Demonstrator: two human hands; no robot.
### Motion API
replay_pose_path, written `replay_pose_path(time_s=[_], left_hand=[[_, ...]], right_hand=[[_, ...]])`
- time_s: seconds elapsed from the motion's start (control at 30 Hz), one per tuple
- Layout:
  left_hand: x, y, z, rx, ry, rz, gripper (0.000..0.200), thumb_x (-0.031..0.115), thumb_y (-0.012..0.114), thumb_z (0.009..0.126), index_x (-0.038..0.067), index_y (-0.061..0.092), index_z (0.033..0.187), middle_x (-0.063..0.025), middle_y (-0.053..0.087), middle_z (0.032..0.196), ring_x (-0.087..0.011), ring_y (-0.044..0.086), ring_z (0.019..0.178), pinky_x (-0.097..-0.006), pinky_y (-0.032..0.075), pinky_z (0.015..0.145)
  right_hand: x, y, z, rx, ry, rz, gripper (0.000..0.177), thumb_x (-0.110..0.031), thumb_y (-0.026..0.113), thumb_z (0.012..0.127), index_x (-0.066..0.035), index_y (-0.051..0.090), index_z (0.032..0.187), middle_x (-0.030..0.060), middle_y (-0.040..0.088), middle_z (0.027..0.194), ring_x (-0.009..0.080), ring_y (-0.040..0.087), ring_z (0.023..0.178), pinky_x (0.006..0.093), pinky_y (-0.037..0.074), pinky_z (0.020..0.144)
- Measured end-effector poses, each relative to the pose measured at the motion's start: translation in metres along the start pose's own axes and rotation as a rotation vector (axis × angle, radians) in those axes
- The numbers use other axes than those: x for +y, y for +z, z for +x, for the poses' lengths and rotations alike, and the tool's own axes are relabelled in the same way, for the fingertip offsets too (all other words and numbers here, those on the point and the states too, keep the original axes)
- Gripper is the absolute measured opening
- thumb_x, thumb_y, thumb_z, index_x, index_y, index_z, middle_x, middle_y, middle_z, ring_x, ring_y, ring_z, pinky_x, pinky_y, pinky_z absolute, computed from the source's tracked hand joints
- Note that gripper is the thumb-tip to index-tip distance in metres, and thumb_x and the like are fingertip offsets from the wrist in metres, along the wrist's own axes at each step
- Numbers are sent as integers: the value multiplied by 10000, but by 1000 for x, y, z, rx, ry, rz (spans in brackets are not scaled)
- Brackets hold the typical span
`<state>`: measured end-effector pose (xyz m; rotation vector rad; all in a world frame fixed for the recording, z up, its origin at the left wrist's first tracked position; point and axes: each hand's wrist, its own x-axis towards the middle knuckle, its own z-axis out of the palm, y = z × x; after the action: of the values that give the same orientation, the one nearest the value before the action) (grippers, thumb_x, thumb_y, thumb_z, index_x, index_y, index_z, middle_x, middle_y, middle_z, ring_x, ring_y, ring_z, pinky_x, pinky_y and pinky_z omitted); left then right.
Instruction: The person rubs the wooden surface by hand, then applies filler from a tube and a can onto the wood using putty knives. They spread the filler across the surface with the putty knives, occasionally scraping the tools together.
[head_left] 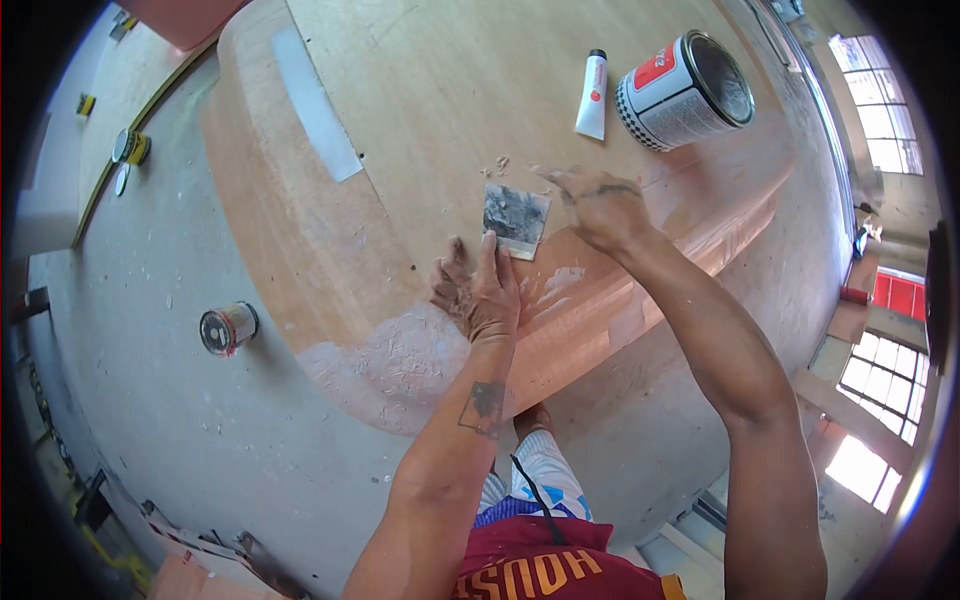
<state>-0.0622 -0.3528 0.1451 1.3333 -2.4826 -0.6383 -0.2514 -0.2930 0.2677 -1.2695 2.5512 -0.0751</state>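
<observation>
My left hand (478,290) holds the near edge of a small square plate (515,218) smeared with dark grey, its thumb side pressed on top and the other fingers curled beside it. Just right of the plate is my right hand (605,208), blurred, with its fingers drawn together; what they hold, if anything, I cannot make out. Both hands are over a large curved wooden panel (440,120). Whitish filler (400,355) and flaky shavings cover its near left corner. A few crumbs (500,165) lie beyond the plate.
A white tube (593,95) lies beside a large metal can (690,90) on the panel's far right. A pale strip (315,105) runs along the left. A small used tin (228,328) and a yellow tin (131,146) stand on the grey floor (200,420).
</observation>
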Motion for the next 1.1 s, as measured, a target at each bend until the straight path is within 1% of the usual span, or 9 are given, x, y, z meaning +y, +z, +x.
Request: replay_pose_path(time_s=[0.03, 0.13, 0.23, 0.33, 0.43, 0.53, 0.63, 0.93, 1.1], left_hand=[[-2, 0, -2, -9, -3, 0, 341, 526, 624, 996, 385, 718, 1292, -110, 453, 1558, -423, 358, 1403, -605, 248, 1141], [-2, 2, -2, -23, -18, 11, 373, 548, 607, 1003, 382, 696, 1325, -118, 449, 1561, -415, 339, 1418, -610, 244, 1141], [-2, 0, -2, -35, -9, 25, 389, 554, 604, 1002, 379, 681, 1341, -121, 443, 1567, -414, 326, 1426, -608, 242, 1143], [0, -1, -1, -66, -29, 37, 385, 543, 603, 1006, 375, 676, 1345, -125, 440, 1571, -413, 328, 1426, -609, 234, 1146], [0, -1, -1, -48, -22, 8, 391, 546, 612, 999, 373, 674, 1345, -126, 437, 1575, -416, 329, 1423, -612, 226, 1148], [5, -4, -1, -89, -56, 26, 435, 578, 637, 970, 364, 675, 1347, -128, 426, 1586, -420, 323, 1425, -609, 216, 1153], [5, -7, 0, -96, -32, 25, 491, 619, 662, 937, 352, 679, 1349, -136, 417, 1591, -420, 315, 1428, -593, 215, 1157], [3, -3, -1, -60, -12, 29, 467, 643, 656, 929, 366, 714, 1301, -108, 390, 1588, -419, 310, 1419, -593, 231, 1150], [1, 2, -3, -60, -23, 59, 473, 651, 649, 925, 373, 717, 1301, -111, 404, 1592, -419, 315, 1421, -586, 224, 1158]], right_hand=[[4, -1, -11, 28, 42, 46, 478, -102, 494, 1007, -241, 622, 1445, 121, 716, 1297, 346, 680, 1180, 481, 552, 986], [5, 0, -35, -104, 338, 4, 479, -90, 509, 1000, -240, 626, 1440, 119, 717, 1301, 343, 678, 1179, 467, 554, 991], [14, 18, -44, 19, 278, 78, 473, -97, 530, 983, -231, 637, 1424, 111, 729, 1249, 354, 687, 1133, 460, 565, 957], [11, 16, -51, -22, 119, -22, 466, -108, 572, 961, -232, 649, 1404, 92, 734, 1194, 352, 698, 1073, 458, 574, 912], [-4, 20, -62, -95, -16, -107, 372, -143, 593, 964, -219, 719, 1305, 75, 747, 1106, 294, 724, 1021, 443, 594, 832], [-18, 27, -75, -89, -72, -74, 362, -220, 649, 950, -219, 708, 1308, 57, 746, 1112, 285, 729, 998, 445, 599, 793], [-18, 46, -83, 27, -90, -61, 382, -270, 657, 950, -227, 689, 1329, 52, 745, 1091, 285, 722, 977, 435, 595, 782], [-33, 59, -84, -34, 85, -40, 438, -205, 627, 952, -218, 644, 1390, 69, 705, 1183, 283, 678, 986, 425, 580, 820], [-36, 71, -87, 10, 78, -92, 478, -202, 603, 961, -203, 606, 1439, 74, 686, 1227, 291, 670, 1009, 428, 575, 829]])
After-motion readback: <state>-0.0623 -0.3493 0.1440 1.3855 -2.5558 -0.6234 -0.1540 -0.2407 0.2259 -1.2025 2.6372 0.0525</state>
